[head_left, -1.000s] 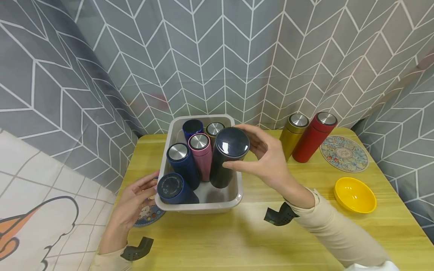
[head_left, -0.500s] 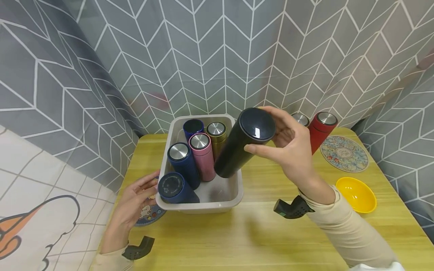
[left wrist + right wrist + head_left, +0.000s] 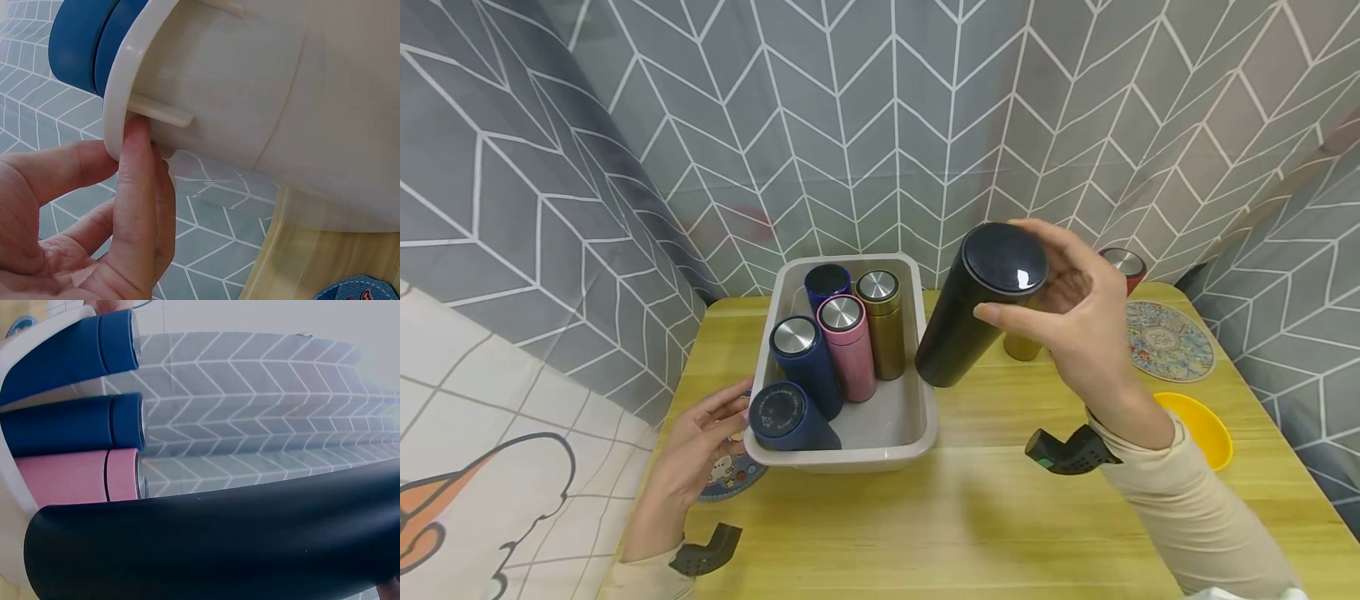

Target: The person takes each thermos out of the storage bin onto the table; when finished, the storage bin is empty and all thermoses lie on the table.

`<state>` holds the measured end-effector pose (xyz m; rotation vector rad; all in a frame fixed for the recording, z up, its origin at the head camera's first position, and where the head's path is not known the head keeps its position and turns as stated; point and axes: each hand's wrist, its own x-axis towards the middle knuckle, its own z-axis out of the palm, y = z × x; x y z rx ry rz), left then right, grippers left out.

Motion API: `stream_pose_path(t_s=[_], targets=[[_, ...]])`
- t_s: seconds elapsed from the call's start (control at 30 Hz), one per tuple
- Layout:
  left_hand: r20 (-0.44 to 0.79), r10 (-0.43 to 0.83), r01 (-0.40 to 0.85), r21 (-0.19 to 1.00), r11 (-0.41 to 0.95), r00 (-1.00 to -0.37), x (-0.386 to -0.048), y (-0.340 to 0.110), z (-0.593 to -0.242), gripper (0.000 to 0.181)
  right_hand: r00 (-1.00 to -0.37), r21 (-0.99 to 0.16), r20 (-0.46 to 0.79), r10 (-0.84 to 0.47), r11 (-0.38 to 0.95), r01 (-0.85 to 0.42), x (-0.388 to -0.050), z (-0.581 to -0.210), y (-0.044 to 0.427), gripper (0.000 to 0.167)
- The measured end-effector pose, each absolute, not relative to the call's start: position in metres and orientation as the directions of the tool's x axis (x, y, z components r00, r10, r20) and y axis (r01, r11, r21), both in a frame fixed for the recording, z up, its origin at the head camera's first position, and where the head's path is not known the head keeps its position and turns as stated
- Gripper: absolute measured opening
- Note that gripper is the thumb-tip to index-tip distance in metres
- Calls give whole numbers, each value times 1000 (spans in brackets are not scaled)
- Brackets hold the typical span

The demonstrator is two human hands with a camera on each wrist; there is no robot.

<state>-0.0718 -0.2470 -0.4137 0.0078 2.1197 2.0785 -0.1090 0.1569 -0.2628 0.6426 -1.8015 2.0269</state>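
Note:
A black thermos [image 3: 973,308], also large across the right wrist view, is gripped near its top by my right hand [image 3: 1075,312]. It tilts, lid up to the right, its lower end at the right side of the white plastic bin [image 3: 925,408]. My left hand [image 3: 700,442] pinches the bin's rim at the left, thumb and fingers on either side in the left wrist view. In the bin stand a pink thermos [image 3: 853,358], a gold thermos [image 3: 887,333], a dark blue thermos [image 3: 812,375] and a purple-blue one [image 3: 827,285]. Another blue thermos [image 3: 797,425] leans at the front left corner.
Behind my right hand, a second gold thermos [image 3: 1021,346] and a red thermos [image 3: 1126,265] stand mostly hidden. A yellow bowl [image 3: 1206,429] and a round patterned mat [image 3: 1176,346] lie on the right of the wooden table [image 3: 880,533]. A blue mat [image 3: 730,479] shows beside the bin.
My right hand has lifted the black thermos up and rightward from inside the bin to past its right rim, uncovering the gold thermos there. My left hand stays at the rim.

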Motion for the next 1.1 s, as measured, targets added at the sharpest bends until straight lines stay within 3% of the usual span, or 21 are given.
stream_pose_path(t_s=[0.23, 0.57, 1.1], targets=[[-124, 123, -122, 992, 24, -985, -71, -247, -414, 52, -864, -862, 502, -32, -102, -497, -118, -265, 169, 67], [-128, 116, -125, 992, 31, -985, -71, -247, -414, 53, -951, -950, 310, -12, 44, -310, -141, -285, 186, 64], [-113, 121, -112, 994, 17, -986, -73, -247, -416, 51, -988, -965, 147, 48, 228, -132, -185, -337, 199, 70]])
